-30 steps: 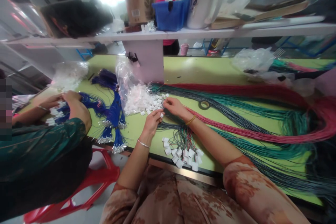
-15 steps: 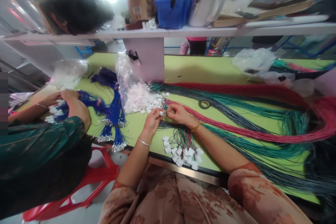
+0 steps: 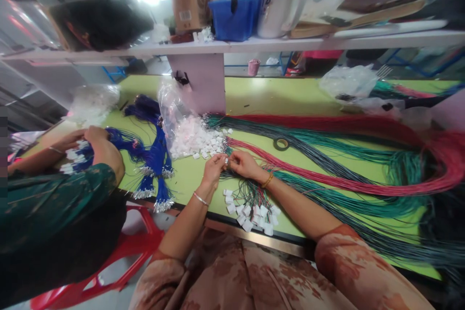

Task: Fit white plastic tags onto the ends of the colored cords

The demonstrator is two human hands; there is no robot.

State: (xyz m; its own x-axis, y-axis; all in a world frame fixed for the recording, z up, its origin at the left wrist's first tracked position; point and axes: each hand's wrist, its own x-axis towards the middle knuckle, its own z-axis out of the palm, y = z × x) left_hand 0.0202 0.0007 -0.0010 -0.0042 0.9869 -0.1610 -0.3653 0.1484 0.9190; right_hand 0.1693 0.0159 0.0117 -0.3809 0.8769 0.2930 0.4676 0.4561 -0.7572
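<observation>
My left hand (image 3: 214, 169) pinches a small white plastic connector (image 3: 225, 161) between thumb and fingertips. Right beside it, my right hand (image 3: 245, 163) is closed in a pinch on a thin wire, mostly hidden by the fingers; the fingertips of both hands nearly meet at the connector. Below them, a bunch of wired connectors (image 3: 256, 215) lies by the table's front edge, white housings toward me. Just beyond my left hand, loose white connectors (image 3: 192, 138) spill from a clear plastic bag (image 3: 169, 101). Red wires (image 3: 308, 174) and green wires (image 3: 301, 190) run off to the right.
A roll of black tape (image 3: 281, 144) lies among dark wires. At left, a co-worker's hands (image 3: 95, 135) handle blue wires; more blue wire bundles (image 3: 160, 155) lie between us. A shelf (image 3: 290, 43) with a blue bin (image 3: 234, 19) crosses above the table. A red stool (image 3: 145, 242) stands left.
My right hand has come closer to my left, and their fingertips now nearly meet at the connector. The whole view has shifted slightly.
</observation>
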